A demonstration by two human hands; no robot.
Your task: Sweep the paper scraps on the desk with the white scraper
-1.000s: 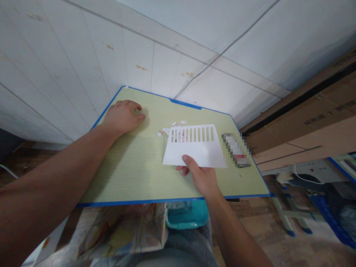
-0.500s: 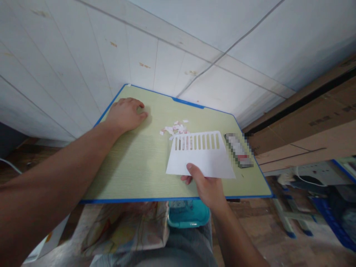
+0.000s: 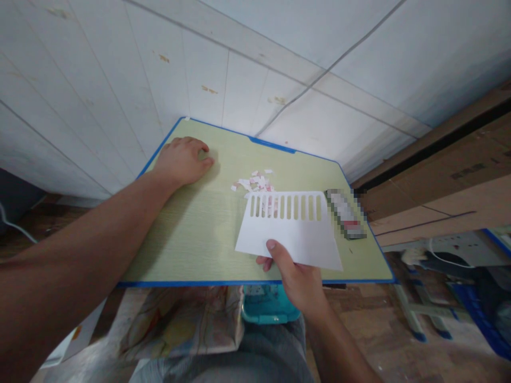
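Observation:
My right hand point(image 3: 300, 276) is closed on the near edge of a white slotted sheet point(image 3: 291, 236), thumb on top and fingers underneath. A row of long narrow slots runs along the sheet's far side. Through some slots on the left, bits of paper show. Just beyond that edge lies a small heap of torn white and pinkish paper scraps point(image 3: 257, 183) on the pale green tabletop point(image 3: 191, 234). My left hand point(image 3: 183, 159) rests at the table's far left, fingers curved and thumb apart from them, with nothing visible between.
A flat, blurred-out object point(image 3: 345, 214) lies at the table's right. Below the front edge are a turquoise basin point(image 3: 271, 314) and a patterned cloth point(image 3: 179, 330). A white panelled wall point(image 3: 247, 80) stands behind, with a cable point(image 3: 319, 80). Cardboard boxes point(image 3: 431, 175) are at right.
The sheet's near edge has tipped slightly lower toward me in my right hand. My left hand stays in place on the table, and the view has shifted a little.

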